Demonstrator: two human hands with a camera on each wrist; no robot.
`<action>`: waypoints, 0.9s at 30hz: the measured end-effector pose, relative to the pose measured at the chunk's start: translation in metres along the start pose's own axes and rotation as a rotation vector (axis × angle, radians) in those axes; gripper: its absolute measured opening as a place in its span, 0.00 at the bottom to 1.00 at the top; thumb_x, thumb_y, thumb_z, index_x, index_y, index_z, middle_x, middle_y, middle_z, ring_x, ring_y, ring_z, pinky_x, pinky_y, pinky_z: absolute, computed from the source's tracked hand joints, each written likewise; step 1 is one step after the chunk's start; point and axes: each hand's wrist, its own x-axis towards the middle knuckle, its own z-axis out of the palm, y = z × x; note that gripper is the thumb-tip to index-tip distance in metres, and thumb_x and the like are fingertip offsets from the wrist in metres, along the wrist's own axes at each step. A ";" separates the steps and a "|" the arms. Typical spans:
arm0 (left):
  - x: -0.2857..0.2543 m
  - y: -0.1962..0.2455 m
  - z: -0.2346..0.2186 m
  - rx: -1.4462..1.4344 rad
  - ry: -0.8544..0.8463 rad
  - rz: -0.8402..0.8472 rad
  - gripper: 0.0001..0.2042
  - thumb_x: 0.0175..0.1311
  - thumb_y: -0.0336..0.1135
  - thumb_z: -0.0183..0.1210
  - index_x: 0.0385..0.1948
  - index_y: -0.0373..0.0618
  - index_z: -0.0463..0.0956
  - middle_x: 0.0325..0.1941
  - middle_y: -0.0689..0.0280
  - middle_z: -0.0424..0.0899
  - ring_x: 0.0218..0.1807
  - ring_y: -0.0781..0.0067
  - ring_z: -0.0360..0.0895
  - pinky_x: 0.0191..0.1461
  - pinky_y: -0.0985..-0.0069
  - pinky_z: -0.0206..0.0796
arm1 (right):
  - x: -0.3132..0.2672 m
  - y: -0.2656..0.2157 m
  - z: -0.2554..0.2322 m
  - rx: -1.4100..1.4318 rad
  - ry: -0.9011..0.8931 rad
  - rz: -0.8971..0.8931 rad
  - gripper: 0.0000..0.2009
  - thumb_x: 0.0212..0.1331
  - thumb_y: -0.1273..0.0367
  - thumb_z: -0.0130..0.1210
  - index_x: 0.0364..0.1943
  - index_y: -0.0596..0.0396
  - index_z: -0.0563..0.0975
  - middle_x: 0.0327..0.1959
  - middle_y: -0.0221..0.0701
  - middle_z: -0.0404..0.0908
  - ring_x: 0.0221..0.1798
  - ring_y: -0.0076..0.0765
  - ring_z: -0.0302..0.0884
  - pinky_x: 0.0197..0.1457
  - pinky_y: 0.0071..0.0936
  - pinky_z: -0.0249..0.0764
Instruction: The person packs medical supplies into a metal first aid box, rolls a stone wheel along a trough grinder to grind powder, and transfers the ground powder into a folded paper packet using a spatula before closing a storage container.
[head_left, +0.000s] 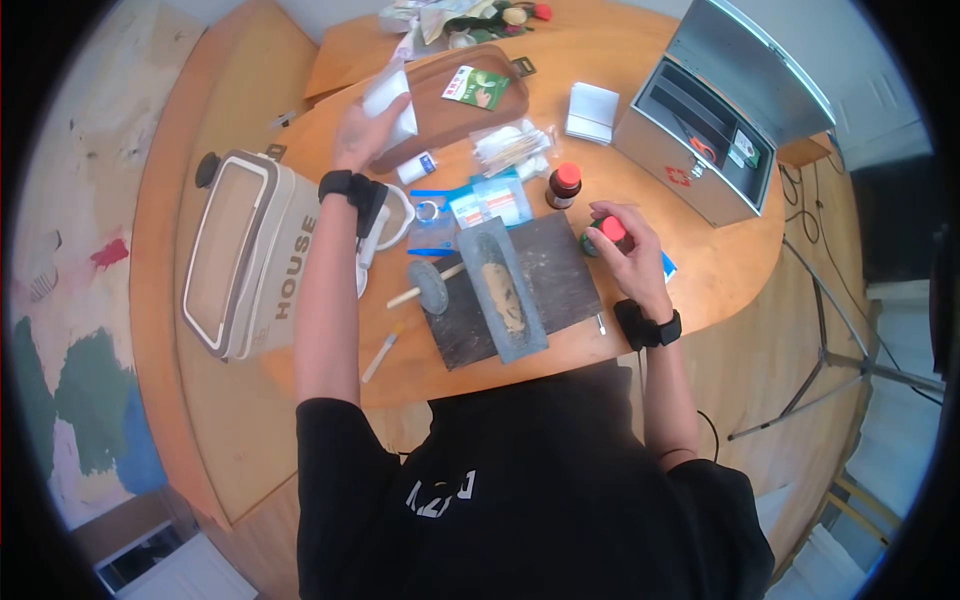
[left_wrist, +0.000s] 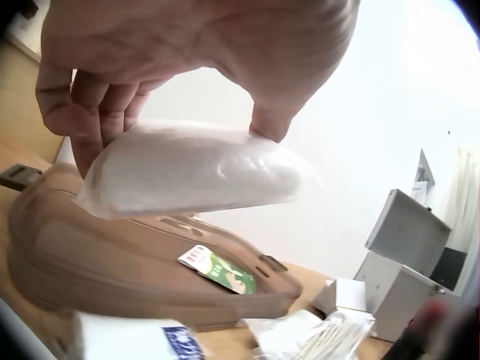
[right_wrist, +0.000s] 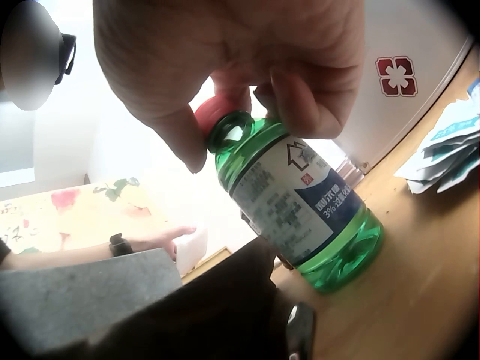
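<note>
My left hand (head_left: 366, 128) grips a white packet in clear plastic (left_wrist: 191, 169), thumb on one side and fingers on the other. In the head view it is held over the left end of a brown tray-like lid (head_left: 505, 108). Around the neck of a green bottle (right_wrist: 300, 199) with a red cap (head_left: 612, 229) are the fingers and thumb of my right hand (head_left: 636, 258). That bottle stands tilted on the table beside the dark board (head_left: 560, 270). Close behind it is a brown bottle (head_left: 563, 188), also red-capped.
A stone trough (head_left: 512, 335) and a stone-headed mallet (head_left: 430, 288) lie on the board. Left stands a cream box marked HOUSE (head_left: 290, 255). At right is an open metal case (head_left: 665, 150). Bagged cotton swabs (head_left: 513, 150) and a small white roll (head_left: 416, 166) lie mid-table.
</note>
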 end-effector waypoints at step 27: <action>-0.026 -0.014 0.003 0.570 -0.226 0.254 0.22 0.50 0.49 0.64 0.32 0.34 0.83 0.40 0.47 0.85 0.43 0.48 0.83 0.49 0.61 0.74 | -0.006 0.008 0.008 -0.014 0.071 -0.011 0.14 0.59 0.71 0.64 0.50 0.55 0.79 0.43 0.33 0.81 0.46 0.30 0.79 0.45 0.24 0.72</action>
